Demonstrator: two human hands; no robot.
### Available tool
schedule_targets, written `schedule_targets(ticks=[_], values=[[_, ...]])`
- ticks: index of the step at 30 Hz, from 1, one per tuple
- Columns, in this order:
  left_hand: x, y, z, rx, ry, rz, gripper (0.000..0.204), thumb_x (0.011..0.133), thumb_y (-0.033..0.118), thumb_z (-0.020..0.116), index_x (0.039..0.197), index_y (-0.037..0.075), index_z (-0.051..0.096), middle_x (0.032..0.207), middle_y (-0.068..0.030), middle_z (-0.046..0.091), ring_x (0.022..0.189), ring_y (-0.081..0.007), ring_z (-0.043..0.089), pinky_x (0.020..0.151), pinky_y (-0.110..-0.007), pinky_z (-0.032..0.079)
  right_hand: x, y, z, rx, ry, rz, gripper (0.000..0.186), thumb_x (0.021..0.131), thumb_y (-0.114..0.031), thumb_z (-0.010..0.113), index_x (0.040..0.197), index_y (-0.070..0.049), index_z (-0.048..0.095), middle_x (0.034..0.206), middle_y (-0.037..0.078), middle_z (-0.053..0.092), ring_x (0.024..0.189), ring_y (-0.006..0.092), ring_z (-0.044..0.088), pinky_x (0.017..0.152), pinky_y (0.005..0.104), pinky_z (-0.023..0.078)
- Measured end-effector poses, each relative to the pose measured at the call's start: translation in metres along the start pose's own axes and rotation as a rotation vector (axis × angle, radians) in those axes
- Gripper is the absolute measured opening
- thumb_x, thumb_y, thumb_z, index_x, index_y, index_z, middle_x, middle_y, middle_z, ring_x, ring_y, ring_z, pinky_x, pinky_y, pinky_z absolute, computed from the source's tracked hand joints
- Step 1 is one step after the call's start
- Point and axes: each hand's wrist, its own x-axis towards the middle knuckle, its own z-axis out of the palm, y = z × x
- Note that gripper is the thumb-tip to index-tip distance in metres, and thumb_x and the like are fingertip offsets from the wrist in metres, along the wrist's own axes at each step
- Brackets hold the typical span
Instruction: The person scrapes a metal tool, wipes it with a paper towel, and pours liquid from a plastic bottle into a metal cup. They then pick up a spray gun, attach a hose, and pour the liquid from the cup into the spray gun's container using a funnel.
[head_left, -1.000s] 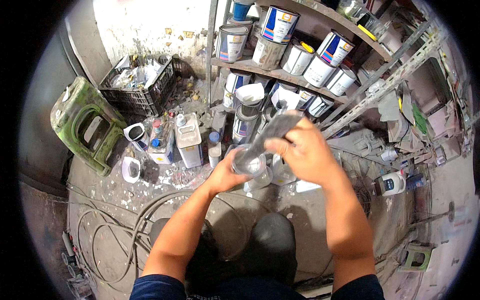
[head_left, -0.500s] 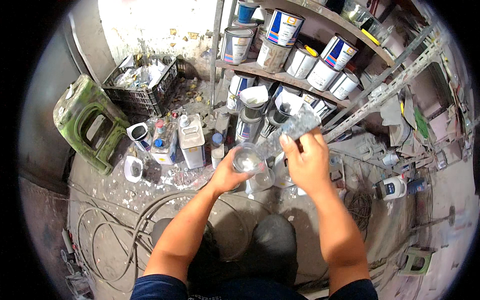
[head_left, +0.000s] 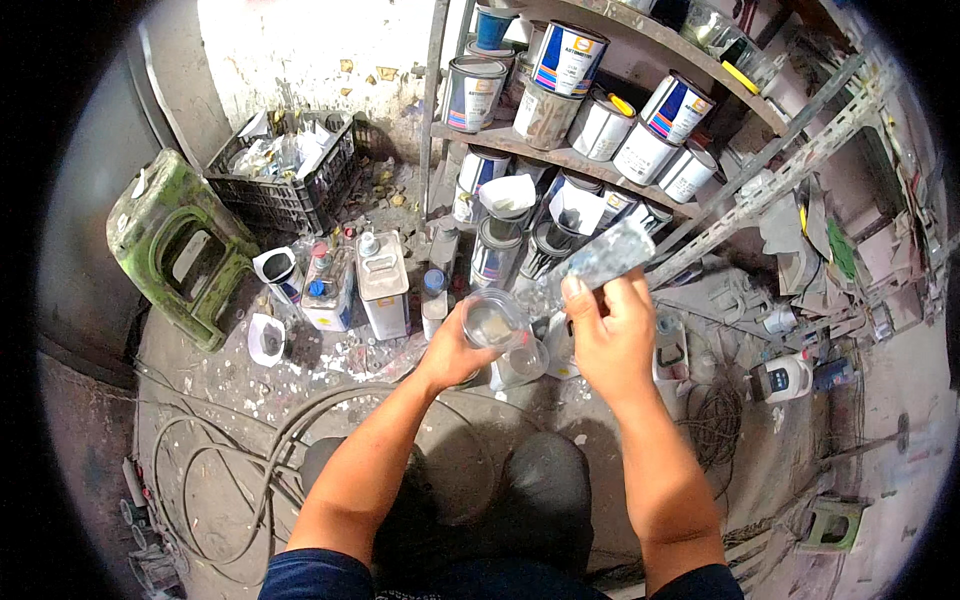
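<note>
My left hand (head_left: 457, 350) is closed round a clear plastic cup (head_left: 494, 318), which has a small amount of something pale in its bottom. My right hand (head_left: 610, 325) grips a flat, grey, paint-speckled strip (head_left: 612, 251), angled down toward the right side of the cup; whether its tip touches the rim I cannot tell. Beneath and just right of the held cup, another clear container (head_left: 520, 365) sits low. White metal jerrycans (head_left: 383, 300) and a small bottle with a blue cap (head_left: 434, 295) stand beyond my left hand.
Paint cans (head_left: 567, 60) fill a metal shelf (head_left: 560, 152). A green plastic stool (head_left: 150, 230) and black crate (head_left: 300, 195) are at left. Coiled hoses (head_left: 270, 460) lie on the floor. Sheets of scrap material (head_left: 800, 240) and a white jug (head_left: 783, 378) are at right.
My right hand has tilted the strip flatter, its upper end swinging rightward, and shifted slightly left and down. The left hand keeps the cup in nearly the same place.
</note>
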Motion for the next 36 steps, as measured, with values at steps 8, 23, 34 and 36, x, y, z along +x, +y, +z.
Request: schedule_targets(ticks=[8, 23, 34, 36], values=[[0.001, 0.001, 0.0, 0.012, 0.02, 0.039, 0.079, 0.066, 0.022, 0.078, 0.13, -0.002, 0.039, 0.124, -0.019, 0.052, 0.118, -0.0295, 0.05, 0.1, -0.036, 0.039, 0.013, 0.02, -0.013, -0.309, 0.021, -0.236, 0.02, 0.087, -0.017, 0.065, 0.088, 0.002, 0.058, 0.088, 0.009, 0.053, 0.067, 0.014, 0.056, 0.061, 0.0287, 0.046], [0.001, 0.005, -0.003, -0.047, 0.009, 0.01, 0.083, 0.064, 0.02, 0.081, 0.132, -0.002, 0.038, 0.127, -0.0172, 0.05, 0.119, -0.0249, 0.048, 0.102, -0.035, 0.036, -0.006, 0.014, -0.004, -0.001, 0.057, 0.033, 0.019, 0.085, -0.016, 0.064, 0.089, 0.002, 0.059, 0.096, 0.016, 0.055, 0.08, 0.0306, 0.056, 0.069, 0.0381, 0.045], [0.001, 0.014, -0.002, -0.051, -0.033, -0.045, 0.082, 0.064, 0.017, 0.08, 0.132, -0.002, 0.038, 0.125, -0.0157, 0.051, 0.118, -0.0241, 0.048, 0.102, -0.035, 0.037, -0.01, 0.017, -0.003, -0.035, 0.051, 0.053, 0.019, 0.085, -0.018, 0.064, 0.091, 0.001, 0.06, 0.098, 0.017, 0.055, 0.085, 0.0327, 0.057, 0.073, 0.0386, 0.046], [0.0, 0.004, -0.001, 0.005, 0.009, -0.028, 0.082, 0.063, 0.017, 0.08, 0.132, -0.002, 0.038, 0.125, -0.0153, 0.051, 0.118, -0.0239, 0.049, 0.102, -0.035, 0.037, 0.001, 0.006, -0.005, -0.082, 0.084, -0.055, 0.019, 0.086, -0.018, 0.064, 0.09, 0.0, 0.059, 0.094, 0.015, 0.055, 0.082, 0.0314, 0.055, 0.071, 0.0383, 0.045]])
